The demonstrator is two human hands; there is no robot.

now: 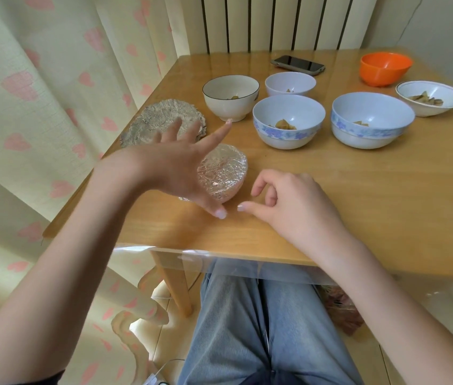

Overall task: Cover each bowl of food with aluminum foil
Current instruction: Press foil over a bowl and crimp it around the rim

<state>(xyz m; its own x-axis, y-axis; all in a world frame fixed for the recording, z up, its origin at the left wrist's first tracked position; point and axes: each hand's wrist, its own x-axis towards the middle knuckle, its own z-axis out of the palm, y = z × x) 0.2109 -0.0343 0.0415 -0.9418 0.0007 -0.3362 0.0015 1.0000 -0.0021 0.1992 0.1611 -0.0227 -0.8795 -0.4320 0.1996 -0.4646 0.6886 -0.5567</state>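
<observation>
Head-worn view, down over table point(331, 207)

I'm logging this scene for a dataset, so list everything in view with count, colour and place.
Foil-wrapped bowl: 1, silver, near left of the table, beside the left hand.
Crumpled foil sheets: a stack, count unclear, silver, left table edge.
White bowl with dark rim: 1, behind the foil-wrapped bowl, food inside.
Pale blue bowls: 3, centre, food inside.
Shallow white bowl: 1, right, food inside.
Orange plastic bowl: 1, far right.
Dark phone: 1, far edge.
Wooden table: 1, tan.
Left hand: fingers spread.
Right hand: loosely curled, empty.
</observation>
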